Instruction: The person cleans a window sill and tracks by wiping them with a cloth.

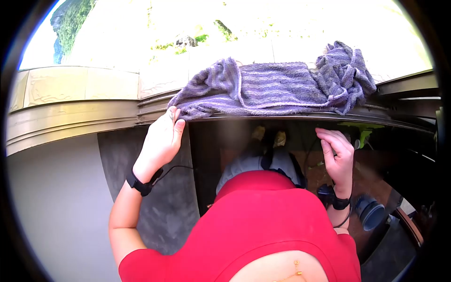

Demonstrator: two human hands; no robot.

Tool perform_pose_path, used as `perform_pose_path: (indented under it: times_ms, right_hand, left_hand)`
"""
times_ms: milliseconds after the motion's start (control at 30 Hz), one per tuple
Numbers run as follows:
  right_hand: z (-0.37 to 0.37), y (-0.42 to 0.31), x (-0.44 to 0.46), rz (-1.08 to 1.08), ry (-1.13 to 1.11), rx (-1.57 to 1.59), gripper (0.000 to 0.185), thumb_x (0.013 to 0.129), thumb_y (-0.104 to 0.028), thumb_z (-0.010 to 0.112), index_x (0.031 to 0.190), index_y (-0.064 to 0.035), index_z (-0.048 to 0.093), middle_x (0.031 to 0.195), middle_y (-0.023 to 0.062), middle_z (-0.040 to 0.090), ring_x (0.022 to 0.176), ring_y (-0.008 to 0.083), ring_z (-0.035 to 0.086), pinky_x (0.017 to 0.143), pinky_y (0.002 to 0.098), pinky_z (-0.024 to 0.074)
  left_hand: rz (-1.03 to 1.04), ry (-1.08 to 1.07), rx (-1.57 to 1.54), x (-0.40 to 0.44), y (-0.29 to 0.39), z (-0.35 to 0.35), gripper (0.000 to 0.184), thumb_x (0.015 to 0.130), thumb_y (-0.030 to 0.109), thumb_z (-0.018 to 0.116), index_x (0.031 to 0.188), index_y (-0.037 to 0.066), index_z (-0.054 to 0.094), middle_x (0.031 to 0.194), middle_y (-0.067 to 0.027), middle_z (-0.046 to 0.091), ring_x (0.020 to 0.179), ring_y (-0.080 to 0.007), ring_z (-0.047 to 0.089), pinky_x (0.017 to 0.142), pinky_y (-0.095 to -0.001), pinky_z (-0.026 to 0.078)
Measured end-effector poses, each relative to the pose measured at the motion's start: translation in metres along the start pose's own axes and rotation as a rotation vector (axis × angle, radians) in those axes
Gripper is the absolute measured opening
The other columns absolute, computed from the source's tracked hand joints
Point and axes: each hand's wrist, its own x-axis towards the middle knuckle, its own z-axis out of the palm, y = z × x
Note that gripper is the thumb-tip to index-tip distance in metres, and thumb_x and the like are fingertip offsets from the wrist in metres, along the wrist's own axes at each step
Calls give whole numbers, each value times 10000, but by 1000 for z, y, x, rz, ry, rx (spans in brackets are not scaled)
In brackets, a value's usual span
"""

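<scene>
A purple-grey striped towel (pixel 277 87) lies along the window sill, spread flat in the middle and bunched at both ends. My left hand (pixel 162 138) is at its left end, with the fingertips closed against the lower left corner; the cloth partly hides them. Below the right part of the sill is my right hand (pixel 337 152), held in the air apart from the towel. Its fingers are loosely bent with the thumb apart, and nothing shows between them.
The brown metal window frame (pixel 75 117) runs along the opening, with pale tiles (pixel 56 87) outside. Down to the right, a blue-grey bucket-like container (pixel 370 214) stands on the floor. A bright green object (pixel 364 131) is beyond my right hand. Black bands with cables circle both wrists.
</scene>
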Motion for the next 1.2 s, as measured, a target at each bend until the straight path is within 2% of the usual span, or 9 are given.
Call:
perform_pose_path:
  times_ms: [233, 467, 667, 733, 800, 933, 1067, 1133, 1200]
  right_hand:
    - [-6, 2, -5, -4, 131, -3, 103, 839, 23, 637, 932, 14, 680, 957, 141, 712, 862, 297, 670, 762, 343, 527]
    - [-22, 13, -28, 69, 284, -37, 91, 852, 25, 627, 926, 15, 679, 935, 130, 713, 859, 272, 676, 761, 332, 527]
    - [-21, 14, -48, 129, 355, 13, 95, 859, 19, 621, 934, 23, 679, 951, 132, 713, 881, 270, 678, 779, 323, 524]
    - [-21, 14, -52, 155, 352, 15, 98, 859, 23, 618, 934, 23, 680, 955, 133, 713, 885, 268, 677, 782, 321, 523]
    - [-21, 16, -55, 158, 359, 18, 100, 857, 26, 616, 933, 22, 681, 954, 133, 712, 884, 267, 677, 782, 321, 523]
    - [-19, 17, -57, 164, 363, 22, 105, 853, 32, 613, 931, 22, 682, 954, 135, 711, 877, 268, 677, 777, 321, 523]
    - [-21, 18, -59, 158, 335, 1, 104, 853, 29, 614, 932, 24, 682, 955, 137, 711, 870, 274, 677, 770, 323, 523]
    - [-20, 21, -62, 172, 326, -1, 101, 854, 28, 614, 931, 27, 680, 954, 140, 710, 865, 279, 676, 764, 325, 523]
    - [-19, 26, -64, 174, 327, 1, 102, 853, 28, 615, 933, 28, 679, 952, 140, 710, 864, 280, 676, 762, 325, 523]
  left_hand:
    - [210, -233, -195, 39, 57, -6, 511, 974, 192, 500, 1345, -133, 368, 1020, -256, 630, 977, -427, 611, 887, -416, 480]
    - [514, -315, -223, 83, 113, 3, 599, 992, 257, 458, 1358, -187, 293, 1132, -304, 606, 1063, -432, 587, 968, -441, 429]
    - [434, -458, -295, 112, 182, -3, 603, 1019, 320, 404, 1370, -161, 305, 1269, -345, 512, 1197, -464, 492, 1043, -442, 357]
    - [374, -613, -227, 123, 203, -11, 596, 1015, 331, 408, 1341, -162, 338, 1104, -338, 588, 1077, -453, 564, 945, -436, 429]
    - [424, -527, -287, 132, 206, -2, 565, 1016, 341, 416, 1297, -148, 390, 959, -298, 613, 958, -430, 601, 829, -441, 459]
    - [514, -428, -446, 146, 218, 20, 494, 1038, 374, 393, 1227, -77, 466, 1070, -266, 609, 1021, -338, 608, 861, -398, 454]
    - [236, -909, -908, 186, 214, 14, 499, 1043, 446, 377, 1124, -28, 512, 1113, -122, 616, 1118, -205, 564, 987, -330, 425]
    - [590, -632, -365, 182, 218, 22, 658, 1038, 494, 305, 1332, -86, 404, 1306, -243, 538, 1237, -291, 526, 1070, -364, 384]
    - [465, -660, -97, 165, 233, 3, 709, 1034, 504, 284, 1427, -87, 303, 1406, -302, 434, 1310, -368, 455, 1095, -390, 349]
